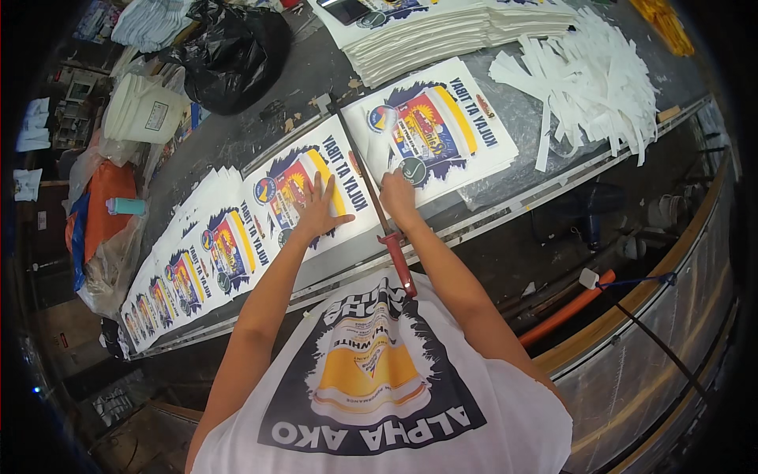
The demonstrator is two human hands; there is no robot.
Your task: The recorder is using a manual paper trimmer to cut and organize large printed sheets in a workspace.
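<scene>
My left hand (320, 208) lies with spread fingers on a long white printed strip (278, 228), which bears a row of paint-bucket pictures. The strip runs left along the table, and its near end reaches a guillotine cutter's blade arm (362, 163). That dark blade arm is lowered, its red handle (401, 269) pointing towards my shirt. Just right of the blade, my right hand (399, 199) has curled fingers at the lower left of a pile of printed sheets (438, 127). Whether it pinches a sheet there is hidden by the hand itself.
Behind the pile stands a thick stack of sheets (426, 50) with a phone (343, 9) on top. Narrow white offcuts (583, 95) heap at the right. A black plastic bag (234, 56) and a white bucket (139, 109) sit at the back left.
</scene>
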